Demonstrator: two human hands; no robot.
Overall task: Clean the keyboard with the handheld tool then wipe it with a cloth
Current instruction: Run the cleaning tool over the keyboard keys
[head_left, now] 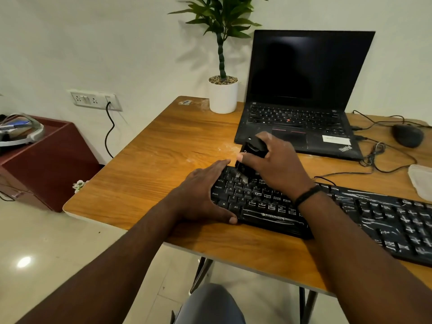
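**Q:** Head view, left edge first: what is over there?

**R:** At the left edge stands a dark red cabinet (44, 160) with a clear, dome-like object on top. Behind it, on the wall, is a white socket panel (94, 99) with a black cable hanging from it.

**Q:** And moving toward the centre?

**R:** A wooden table (149, 164) fills the middle of the frame. The left hand (205, 192) lies at the left end of the black keyboard (327, 218), fingers straight along its far left corner and the thumb pressed against its near edge, bracing it. The keyboard runs from lower centre to the lower right edge, and its keys are streaked with white dust.

**Q:** What about the other hand?

**R:** The right hand (275, 164), just right of centre, has its fingers curled round a small black handheld tool (251, 153), the thumb on its left side. The tool tilts, with its lower tip touching the keys near the keyboard's upper left corner, where pale dust shows.

**Q:** Farther back and right?

**R:** A white pot with a green plant (223, 66) stands at the table's far edge, upper centre. Right of it sits an open black laptop (301, 99), screen dark. At the right edge are a black mouse (408, 135), tangled cables, and a pale cloth (422, 181) lying just behind the keyboard.
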